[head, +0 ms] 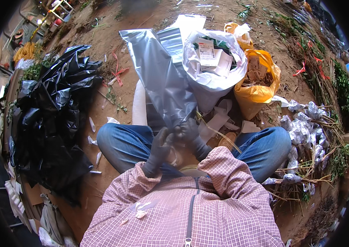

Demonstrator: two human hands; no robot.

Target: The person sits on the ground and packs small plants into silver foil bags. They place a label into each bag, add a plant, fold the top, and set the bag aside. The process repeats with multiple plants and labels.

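My left hand (159,148) and my right hand (191,136), both in dark gloves, meet above my crossed legs at the gathered near end of a grey plastic bag (162,74). The fingers of both are closed on that end. Away from me the bag spreads out, wide at its far end, over more grey plastic sheets. A thin yellowish strip (217,131) slants down beside my right hand. Just past the hands, at right, stands a white sack (214,80) holding white labelled packets (207,57).
A yellow bag (255,92) with brown scraps stands right of the white sack. Black plastic sheeting (57,123) lies heaped at left. Bundled branches with foil-wrapped ends (304,129) lie by my right knee. Paper scraps (217,120) and red ties (119,72) are on the dirt.
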